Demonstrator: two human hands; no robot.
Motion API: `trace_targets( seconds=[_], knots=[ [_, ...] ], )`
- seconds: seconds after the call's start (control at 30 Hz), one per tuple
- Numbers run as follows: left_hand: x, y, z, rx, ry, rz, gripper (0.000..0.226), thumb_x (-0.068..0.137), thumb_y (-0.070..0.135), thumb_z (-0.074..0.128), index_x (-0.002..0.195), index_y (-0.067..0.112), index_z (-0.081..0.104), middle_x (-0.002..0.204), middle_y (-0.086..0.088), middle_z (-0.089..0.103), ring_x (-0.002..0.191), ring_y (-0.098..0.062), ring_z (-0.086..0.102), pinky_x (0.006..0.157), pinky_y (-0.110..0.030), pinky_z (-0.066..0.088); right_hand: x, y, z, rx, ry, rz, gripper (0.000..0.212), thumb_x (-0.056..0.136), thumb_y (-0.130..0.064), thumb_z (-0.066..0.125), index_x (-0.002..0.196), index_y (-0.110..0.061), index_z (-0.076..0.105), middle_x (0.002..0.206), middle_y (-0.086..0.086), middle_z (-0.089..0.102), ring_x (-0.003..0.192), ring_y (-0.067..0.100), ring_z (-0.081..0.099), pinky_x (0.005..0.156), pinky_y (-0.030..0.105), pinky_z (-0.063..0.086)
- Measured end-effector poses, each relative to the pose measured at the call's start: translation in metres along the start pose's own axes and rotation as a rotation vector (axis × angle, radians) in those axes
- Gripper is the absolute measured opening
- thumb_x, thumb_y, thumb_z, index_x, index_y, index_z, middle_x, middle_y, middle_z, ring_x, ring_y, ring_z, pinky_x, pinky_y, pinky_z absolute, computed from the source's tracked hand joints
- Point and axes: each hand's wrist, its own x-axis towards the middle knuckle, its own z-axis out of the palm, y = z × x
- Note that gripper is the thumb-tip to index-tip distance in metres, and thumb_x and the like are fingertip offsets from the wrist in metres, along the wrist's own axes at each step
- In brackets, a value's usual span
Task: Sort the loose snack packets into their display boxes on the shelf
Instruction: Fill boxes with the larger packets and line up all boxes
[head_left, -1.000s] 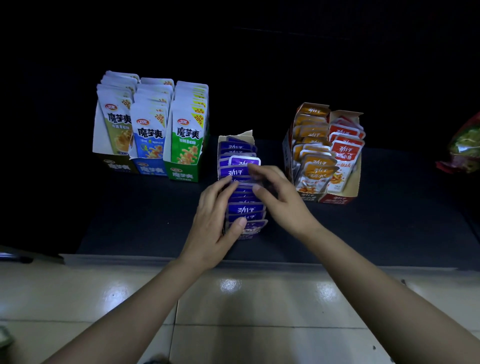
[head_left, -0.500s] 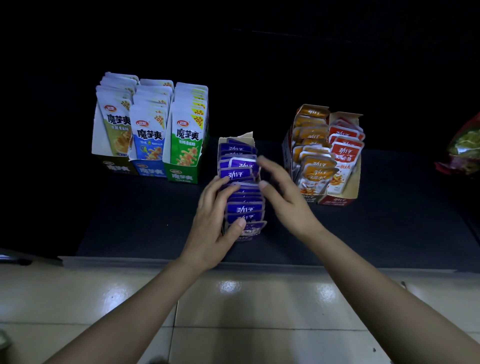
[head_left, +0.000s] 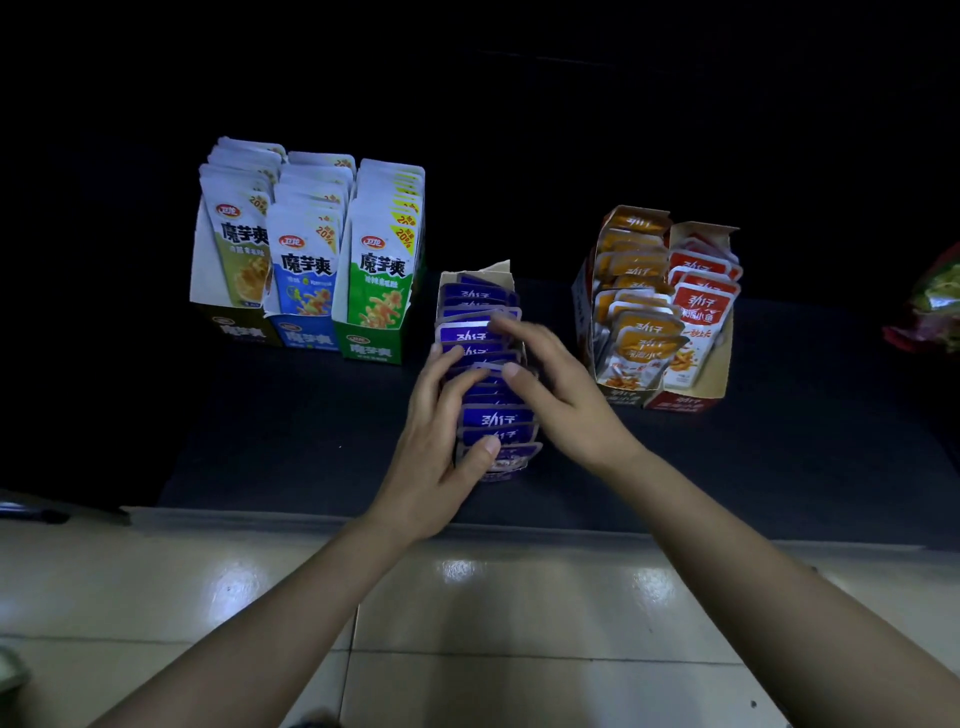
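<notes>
Purple packets (head_left: 497, 417) stand in a row just right of green display box (head_left: 370, 351). Left hand (head_left: 441, 447) clasps the row, thumb at its near end. Right hand (head_left: 566, 397) has straight fingers touching the tops. Judged light, slick, floppy: grip by the side edges.

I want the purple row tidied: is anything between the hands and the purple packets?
Nothing visible does. The left hand holds the purple packets along the row's left side, and the right hand touches their tops.
</notes>
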Motion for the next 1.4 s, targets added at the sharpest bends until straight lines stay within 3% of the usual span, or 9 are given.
trace_targets(
  seconds=[0.1,0.23,0.4,0.6,0.77,0.93,1.03,1.27,1.4],
  knots=[
    [0.001,0.0,0.0,0.013,0.008,-0.008,0.063,0.091,0.048,0.043,0.142,0.011,0.041,0.156,-0.007,0.017,0.149,-0.022,0.007,0.117,-0.052,0.023,0.007,-0.003,0.003,0.018,-0.003,0.004,0.045,0.099,-0.02,0.047,0.143,-0.019,0.041,0.142,-0.002,0.04,0.131,0.005,0.042,0.106,0.033,0.045],
    [0.0,-0.001,-0.002,0.012,0.001,-0.013,0.061,0.091,0.049,0.045,0.142,0.016,0.042,0.161,-0.005,0.006,0.15,-0.018,0.001,0.12,-0.043,0.018,0.009,0.005,-0.006,0.049,0.056,0.012,0.043,0.098,-0.02,0.047,0.14,-0.015,0.045,0.14,0.004,0.044,0.13,0.011,0.047,0.101,0.038,0.05],
    [0.003,-0.003,-0.003,-0.023,-0.01,-0.04,0.062,0.09,0.05,0.046,0.142,0.016,0.042,0.162,0.002,0.004,0.148,-0.016,0.014,0.112,-0.051,0.034,0.005,0.009,-0.001,0.072,0.03,0.039,0.043,0.1,-0.008,0.047,0.141,-0.02,0.044,0.141,0.002,0.044,0.128,0.01,0.048,0.095,0.034,0.054],
    [0.002,-0.003,-0.004,-0.049,-0.018,-0.054,0.061,0.091,0.05,0.046,0.142,0.018,0.041,0.161,0.006,0.009,0.148,-0.02,0.015,0.109,-0.054,0.036,0.007,0.014,-0.018,-0.247,0.33,0.011,0.03,0.098,-0.008,0.051,0.126,-0.014,0.06,0.116,-0.003,0.053,0.107,-0.004,0.053,0.089,0.016,0.049],
    [0.003,0.0,-0.004,0.011,-0.021,-0.035,0.061,0.091,0.048,0.044,0.142,0.015,0.041,0.162,0.002,0.012,0.15,-0.013,0.005,0.116,-0.056,0.021,0.003,0.02,-0.006,-0.287,0.237,0.095,0.025,0.098,-0.013,0.053,0.119,-0.013,0.066,0.112,0.0,0.062,0.111,0.011,0.056,0.09,0.039,0.055],
    [0.003,0.0,-0.004,-0.021,-0.044,-0.052,0.064,0.091,0.049,0.043,0.145,0.015,0.036,0.163,0.004,0.008,0.15,-0.01,0.0,0.119,-0.054,0.017,-0.005,0.004,0.004,-0.009,0.274,0.126,0.032,0.1,-0.008,0.047,0.129,-0.013,0.059,0.124,-0.001,0.063,0.115,0.006,0.059,0.092,0.035,0.055],
    [0.002,-0.001,-0.002,-0.039,-0.046,-0.053,0.068,0.091,0.051,0.043,0.148,0.014,0.032,0.163,0.003,0.006,0.15,-0.009,-0.001,0.121,-0.044,0.015,-0.009,0.006,0.004,-0.036,0.322,0.119,0.037,0.1,-0.008,0.046,0.137,-0.013,0.051,0.128,-0.008,0.059,0.117,-0.003,0.055,0.097,0.033,0.052],
    [0.001,0.001,0.006,-0.205,-0.057,-0.09,0.091,0.089,0.064,0.043,0.155,0.011,0.008,0.163,0.003,-0.009,0.149,-0.011,-0.012,0.123,-0.042,0.007,-0.019,0.004,0.016,0.253,0.23,0.205,0.043,0.102,-0.012,0.044,0.144,-0.016,0.039,0.14,-0.001,0.051,0.126,0.003,0.051,0.094,0.024,0.05],
    [0.002,0.003,0.007,-0.432,-0.01,-0.225,0.095,0.078,0.08,0.045,0.149,0.044,-0.008,0.161,0.016,-0.013,0.149,-0.007,-0.007,0.121,-0.049,0.01,-0.021,0.003,0.013,0.226,0.298,0.284,0.052,0.103,-0.03,0.04,0.152,-0.027,0.023,0.158,-0.008,0.027,0.141,0.0,0.028,0.109,0.022,0.034]
  ],
)
